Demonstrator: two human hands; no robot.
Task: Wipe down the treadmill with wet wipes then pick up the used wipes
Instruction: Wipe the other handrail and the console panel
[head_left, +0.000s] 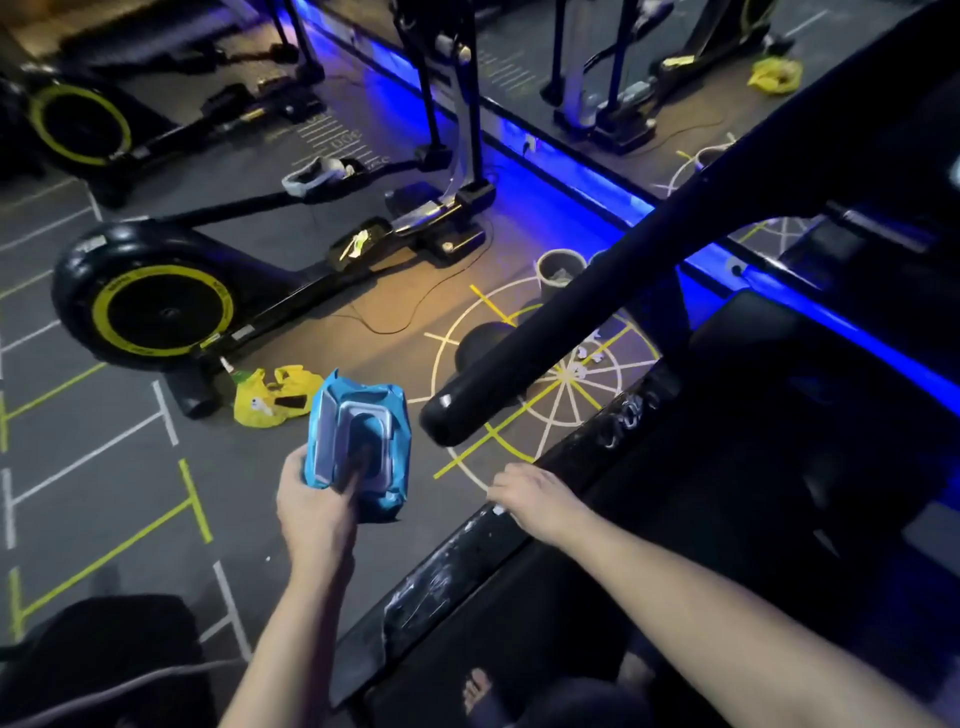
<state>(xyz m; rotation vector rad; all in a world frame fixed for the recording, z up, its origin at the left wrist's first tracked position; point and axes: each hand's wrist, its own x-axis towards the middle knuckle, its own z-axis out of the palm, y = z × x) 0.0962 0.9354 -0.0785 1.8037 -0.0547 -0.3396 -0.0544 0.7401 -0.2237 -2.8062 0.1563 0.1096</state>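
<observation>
Our left hand (317, 514) grasps the pack of wet wipes (358, 441) from below, out over the floor (104, 509) just left of the treadmill (727, 519), with the thumb laid into the open flap on its upper face. The pack is blue and soft, crumpled at the ends, with a pale stiff lid frame in the middle. We see no wipe drawn out of it yet. Our right hand (535, 499) lies knuckles up on the side rail (452, 571), fingers bent over the outer edge. A small white scrap shows just beside the fingertips, and we cannot tell whether the hand pinches it, grips the rail or merely rests there.

As we judge it, the coming move turns on that rail. It runs long and straight from near our feet at lower left away to upper right, passing between the two hands. The right hand is on it, while the left hand is apart from it and occupied with the pack. The rail is black and streaked with white smears and flecks along most of what we see. Above it the handrail (545, 332), a thick black tube, runs roughly the same way and ends just beyond the pack.

Small white crumpled bits (589, 356), likely used wipes, lie on the floor past the handrail, well apart from both hands, so picking them up probably comes later. A yellow bag (270, 397) sits on the floor just beyond the pack
</observation>
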